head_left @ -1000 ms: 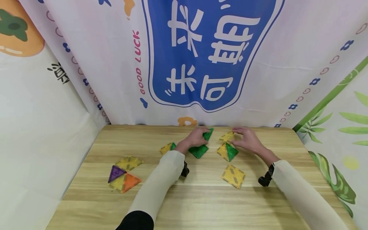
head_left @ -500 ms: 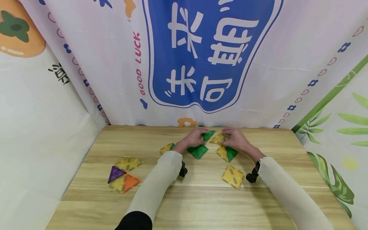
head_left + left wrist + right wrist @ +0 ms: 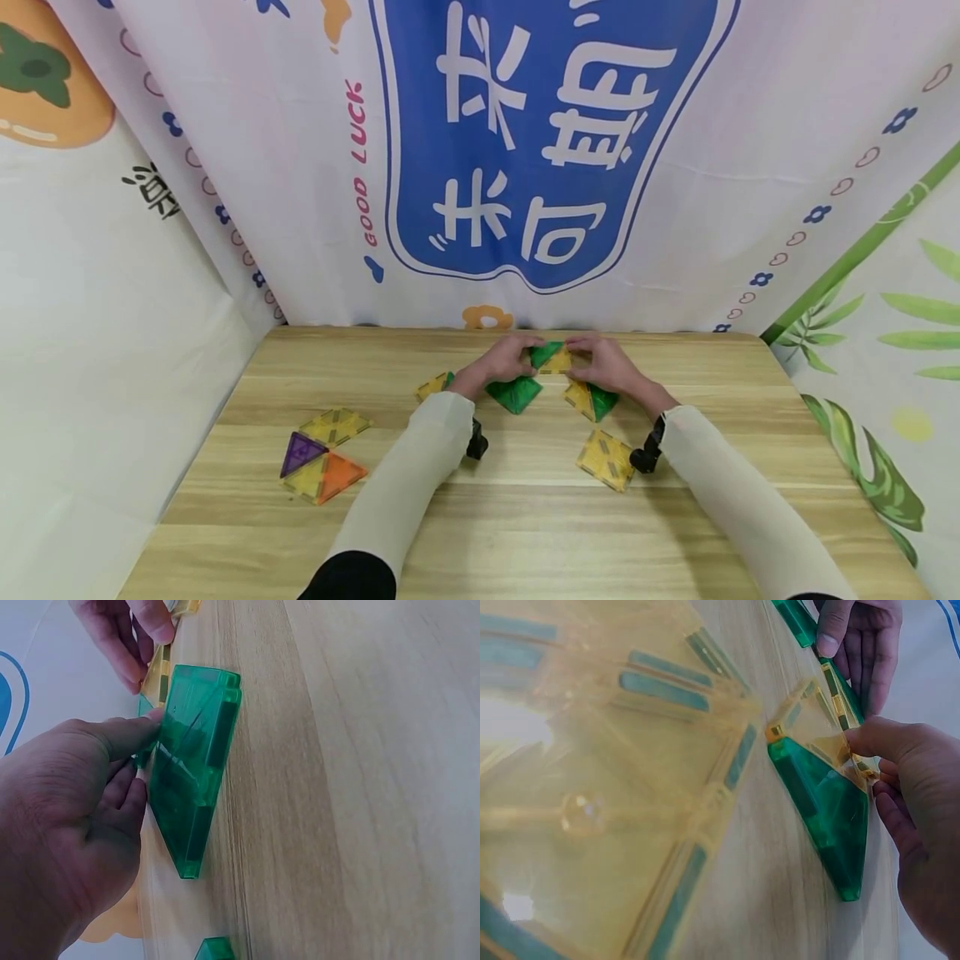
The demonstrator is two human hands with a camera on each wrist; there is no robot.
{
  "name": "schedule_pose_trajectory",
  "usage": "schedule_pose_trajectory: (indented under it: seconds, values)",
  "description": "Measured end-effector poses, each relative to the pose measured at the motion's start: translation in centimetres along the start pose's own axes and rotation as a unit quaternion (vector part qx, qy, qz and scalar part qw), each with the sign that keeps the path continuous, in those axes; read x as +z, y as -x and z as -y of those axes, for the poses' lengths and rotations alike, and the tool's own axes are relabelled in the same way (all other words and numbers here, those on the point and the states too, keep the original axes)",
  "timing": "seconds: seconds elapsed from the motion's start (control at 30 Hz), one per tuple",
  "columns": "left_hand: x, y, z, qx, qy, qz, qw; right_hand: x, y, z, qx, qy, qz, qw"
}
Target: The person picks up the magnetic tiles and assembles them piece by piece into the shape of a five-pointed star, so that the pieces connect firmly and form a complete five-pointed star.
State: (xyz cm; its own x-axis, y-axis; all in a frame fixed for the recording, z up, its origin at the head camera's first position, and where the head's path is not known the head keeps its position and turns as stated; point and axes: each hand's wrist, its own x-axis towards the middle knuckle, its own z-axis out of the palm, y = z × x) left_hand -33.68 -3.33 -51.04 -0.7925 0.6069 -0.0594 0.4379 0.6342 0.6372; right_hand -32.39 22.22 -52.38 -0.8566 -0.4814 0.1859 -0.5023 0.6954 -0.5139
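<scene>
Near the table's back edge my left hand [image 3: 504,358] pinches a green triangular magnetic tile [image 3: 545,353] between thumb and fingers. Facing it, my right hand [image 3: 606,363] pinches a yellow triangular magnetic tile [image 3: 557,362]. The two tiles lie side by side, long edges together. Just in front of the left hand is a green tile square [image 3: 515,394], large in the left wrist view. Before the right hand lies a square of one yellow and one green triangle [image 3: 603,402]. Both hands' far fingers are partly hidden in the wrist views.
A yellow square [image 3: 607,460] lies nearer on the right. Partly behind the left forearm is a yellow and green pair [image 3: 432,387]. At left sit a purple triangle [image 3: 302,453], an orange triangle [image 3: 342,477] and yellow tiles [image 3: 335,426]. A printed curtain [image 3: 315,208] hangs behind the table.
My right hand has moved left with the yellow triangle until it meets the green one. The left hand has stayed nearly in place, holding its tile.
</scene>
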Motion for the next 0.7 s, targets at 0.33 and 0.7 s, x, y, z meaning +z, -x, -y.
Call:
schedule_pose_trajectory:
  seconds: [0.33,0.7]
  values:
    - [-0.5,0.9,-0.2,0.013,0.025,-0.011,0.9995,-0.6,0.7,0.6,0.006,-0.011,0.007,1.0]
    - [-3.7,5.0,-0.7,0.045,0.042,-0.011,0.998,-1.4,3.0,4.8,-0.037,0.005,0.016,0.999]
